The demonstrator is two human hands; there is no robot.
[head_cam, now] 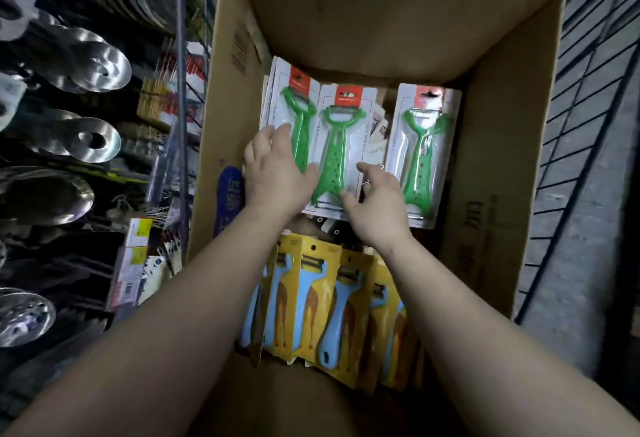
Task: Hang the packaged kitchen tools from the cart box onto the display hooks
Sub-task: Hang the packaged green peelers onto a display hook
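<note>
- Nearest in the cardboard box (491, 166) stand the blue peelers on yellow cards (332, 301), packed upright in a row. Both forearms pass right over them, so a dragged wrist could tip or bend those cards.
- Further in, the right hand (377, 204) rests with fingers spread and apart, thumb at the near edge of the middle green peeler pack (334, 149). It is not clamped on anything yet; a one-edge pinch on slick blister plastic could let the pack slide back into the box.
- The left hand (277, 166) lies flat, fingers apart, across the left green peeler pack (294, 117), which overlaps the middle one. Lifting one may drag its neighbour along and spill both.
- A third green peeler pack (420, 156) lies to the right, untouched.
- Loose small packets sit between and under the packs and may snag.
- Far left, outside the box, metal lids (93, 138) hang on the crowded display; a hasty swing could knock them.
</note>
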